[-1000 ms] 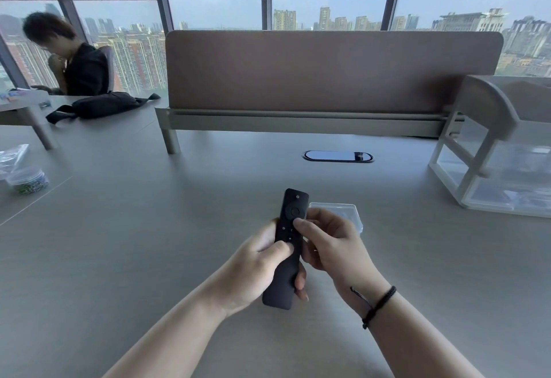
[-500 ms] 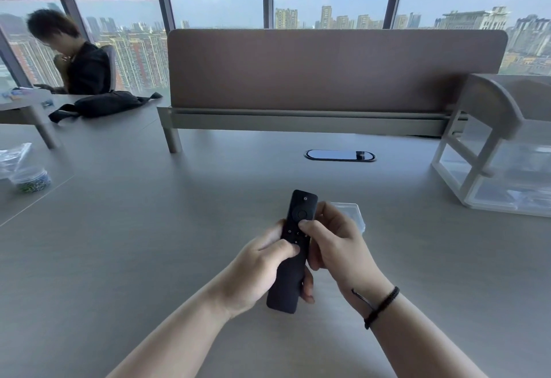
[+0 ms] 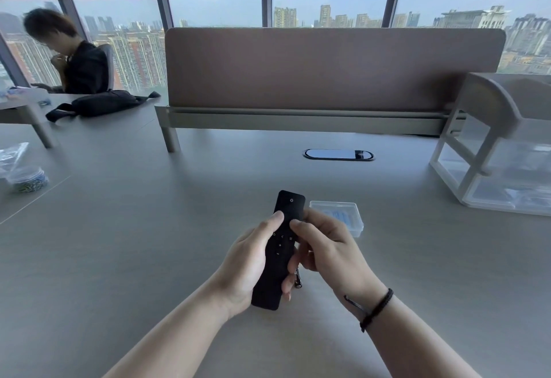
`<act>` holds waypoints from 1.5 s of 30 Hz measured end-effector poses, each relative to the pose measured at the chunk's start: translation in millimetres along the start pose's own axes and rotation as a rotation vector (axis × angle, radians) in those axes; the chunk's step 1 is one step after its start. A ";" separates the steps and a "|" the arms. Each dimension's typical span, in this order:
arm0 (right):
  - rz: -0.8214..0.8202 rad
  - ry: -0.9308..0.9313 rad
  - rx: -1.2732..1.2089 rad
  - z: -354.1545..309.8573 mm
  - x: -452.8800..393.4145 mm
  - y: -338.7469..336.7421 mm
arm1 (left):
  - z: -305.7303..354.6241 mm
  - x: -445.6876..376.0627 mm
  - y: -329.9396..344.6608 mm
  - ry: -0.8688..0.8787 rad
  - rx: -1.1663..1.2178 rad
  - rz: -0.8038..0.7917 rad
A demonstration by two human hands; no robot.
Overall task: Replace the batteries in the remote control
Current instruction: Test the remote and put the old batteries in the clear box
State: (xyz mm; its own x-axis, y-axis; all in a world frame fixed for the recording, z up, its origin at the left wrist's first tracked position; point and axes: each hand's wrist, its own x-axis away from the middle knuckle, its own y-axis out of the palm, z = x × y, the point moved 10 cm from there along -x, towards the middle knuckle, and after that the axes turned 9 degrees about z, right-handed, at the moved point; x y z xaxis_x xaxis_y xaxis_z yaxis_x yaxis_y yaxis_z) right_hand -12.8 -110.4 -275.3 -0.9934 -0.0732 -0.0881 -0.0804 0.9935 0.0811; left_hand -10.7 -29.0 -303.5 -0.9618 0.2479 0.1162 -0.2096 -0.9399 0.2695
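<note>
Remote control (image 3: pixel 278 250): held button-side up above the desk (image 3: pixel 119 258).
Left hand (image 3: pixel 247 267): wrapped round the remote.
Right hand (image 3: pixel 331 253): fingers curled against its right edge.
Clear case (image 3: pixel 343 213): lying just behind.

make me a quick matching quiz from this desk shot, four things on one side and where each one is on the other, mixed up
Things:
1. remote
2. clear box
3. black bag
4. drawer unit

Places:
A. far left, on the desk near the seated person
B. held in both hands
C. at the desk's right edge
D. flat on the desk just beyond the right hand

Pairs: 1-B, 2-D, 3-A, 4-C
</note>
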 end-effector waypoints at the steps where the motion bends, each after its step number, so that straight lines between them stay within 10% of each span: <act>1: 0.013 -0.006 0.010 -0.5 -0.6 -2.2 | 0.0 0.0 0.6 0.004 0.001 -0.002; 12: 0.044 -0.077 0.061 -2.5 -3.3 -2.9 | 10.5 -1.6 -12.7 0.055 -0.044 0.112; 18: 0.248 -0.041 0.103 9.5 -15.0 -33.6 | 12.8 -14.7 -64.9 0.041 -0.056 0.475; 28: 0.307 0.000 0.300 28.2 -24.2 -47.9 | 34.4 -20.3 -124.6 0.183 -1.038 0.761; 38: 0.280 0.025 0.503 34.0 -27.0 -54.3 | 53.8 -11.5 -104.0 0.443 -1.359 0.820; 45: 0.270 0.053 0.704 38.3 -28.1 -63.7 | 21.8 4.2 -8.1 0.547 -1.573 0.388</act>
State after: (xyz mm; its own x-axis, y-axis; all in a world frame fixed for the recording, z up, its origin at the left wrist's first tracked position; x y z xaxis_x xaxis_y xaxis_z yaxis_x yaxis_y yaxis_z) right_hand 23.3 -168.3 -315.9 -0.9753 0.1941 -0.1058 0.2197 0.7974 -0.5620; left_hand -9.2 -15.2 -284.3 -0.8680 0.1779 -0.4637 0.3970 -0.3124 -0.8630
